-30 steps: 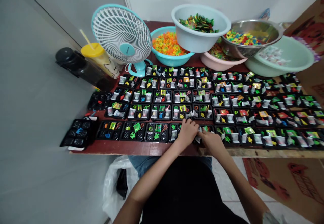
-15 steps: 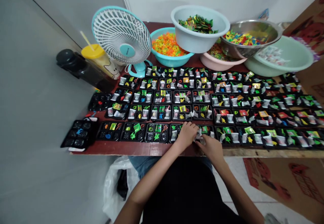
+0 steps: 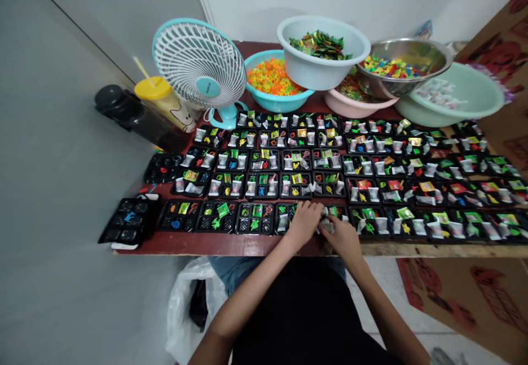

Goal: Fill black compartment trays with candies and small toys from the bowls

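Note:
My left hand (image 3: 305, 223) bends over a black compartment tray (image 3: 284, 225) in the front row. Its fingers are closed and hide much of that tray. Close on its right, my right hand (image 3: 343, 237) is closed too, thumb and fingers pinching a small clear-and-white wrapped packet (image 3: 327, 224). The fingertips of both hands nearly meet at this packet; what the left fingers grip is hidden. Left of them, a tray with a green toy (image 3: 254, 226) holds a green sachet as well. On the right, a neighbouring tray (image 3: 370, 223) contains white packets and green pieces.
Rows of filled trays (image 3: 262, 184) cover the red-brown table (image 3: 214, 241). Behind stand a fan (image 3: 202, 62), a light-blue basin (image 3: 324, 68) of sachets, a steel bowl (image 3: 398, 84) and a green basin (image 3: 474, 98). Stacked trays (image 3: 130, 221) and a dark bottle (image 3: 140, 120) are left.
Both hands stay over the same tray, with the fingers shifting only slightly around the wrapped packet. The whole view has tilted a little, so the background sits slightly lower.

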A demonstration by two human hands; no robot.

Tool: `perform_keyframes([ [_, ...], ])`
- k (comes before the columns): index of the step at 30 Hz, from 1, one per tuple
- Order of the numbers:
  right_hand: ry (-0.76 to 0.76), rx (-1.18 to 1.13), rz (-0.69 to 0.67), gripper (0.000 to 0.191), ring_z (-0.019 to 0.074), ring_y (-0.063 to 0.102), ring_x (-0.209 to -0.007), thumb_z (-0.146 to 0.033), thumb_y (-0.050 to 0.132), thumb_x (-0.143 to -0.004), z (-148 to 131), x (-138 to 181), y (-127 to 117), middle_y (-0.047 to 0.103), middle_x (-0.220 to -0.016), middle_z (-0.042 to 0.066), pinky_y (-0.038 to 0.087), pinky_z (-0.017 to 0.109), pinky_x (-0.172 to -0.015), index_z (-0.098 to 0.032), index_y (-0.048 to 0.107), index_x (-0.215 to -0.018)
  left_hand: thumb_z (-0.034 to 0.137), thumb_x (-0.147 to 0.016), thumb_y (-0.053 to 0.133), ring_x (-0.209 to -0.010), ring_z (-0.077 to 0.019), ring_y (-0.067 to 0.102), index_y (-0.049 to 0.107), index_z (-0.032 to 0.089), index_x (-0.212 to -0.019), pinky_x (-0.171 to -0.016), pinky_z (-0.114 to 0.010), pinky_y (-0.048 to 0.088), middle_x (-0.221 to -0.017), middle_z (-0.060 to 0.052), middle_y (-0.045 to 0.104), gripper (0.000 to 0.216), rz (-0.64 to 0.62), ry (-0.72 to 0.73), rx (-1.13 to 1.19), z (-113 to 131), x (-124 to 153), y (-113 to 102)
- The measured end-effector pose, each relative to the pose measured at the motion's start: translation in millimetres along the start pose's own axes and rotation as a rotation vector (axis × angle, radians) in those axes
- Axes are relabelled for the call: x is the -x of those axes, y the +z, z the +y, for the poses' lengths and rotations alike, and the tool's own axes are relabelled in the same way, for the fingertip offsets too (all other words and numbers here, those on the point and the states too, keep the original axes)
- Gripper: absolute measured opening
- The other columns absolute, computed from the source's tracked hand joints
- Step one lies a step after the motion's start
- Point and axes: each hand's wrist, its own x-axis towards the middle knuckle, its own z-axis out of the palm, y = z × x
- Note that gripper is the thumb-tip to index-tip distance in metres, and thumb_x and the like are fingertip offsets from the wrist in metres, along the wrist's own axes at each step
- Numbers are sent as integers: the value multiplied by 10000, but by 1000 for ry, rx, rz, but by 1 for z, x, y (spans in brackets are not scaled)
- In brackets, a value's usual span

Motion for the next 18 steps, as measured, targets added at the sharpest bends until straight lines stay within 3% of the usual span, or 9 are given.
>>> perform_keyframes([
  [6,-109,-43,14,415,186,654,-842,-229,512,-793,0,-3,1,685,-998,57,444,231,-668,-217,527,-1208,223,-898,432,-960,-169,543,471,177,-1225,-864,-309,401,-1044,-59,640,333,178,-157,253,-12,15,-17],
  [11,-201,-72,-4,362,175,637,-923,-220,499,-803,3,-6,1,662,-1077,35,444,228,-710,-232,550,-1162,296,-908,421,-928,-173,572,567,232,-1155,-843,-321,424,-1033,-45,656,294,399,-318,373,-50,62,-44],
  [14,-212,-144,28,327,177,645,-864,-289,506,-815,9,-7,-5,674,-1027,38,438,236,-693,-233,563,-1132,329,-898,427,-933,-191,571,591,229,-1113,-858,-343,426,-1024,-49,652,288,536,-499,334,-86,102,-48],
  [18,-81,-345,173,329,165,618,-654,-439,516,-809,4,-10,-19,662,-763,26,398,228,-588,-193,558,-1024,371,-883,424,-954,-220,547,594,194,-1054,-852,-361,430,-993,-81,630,299,628,-721,292,-114,149,-36],
])
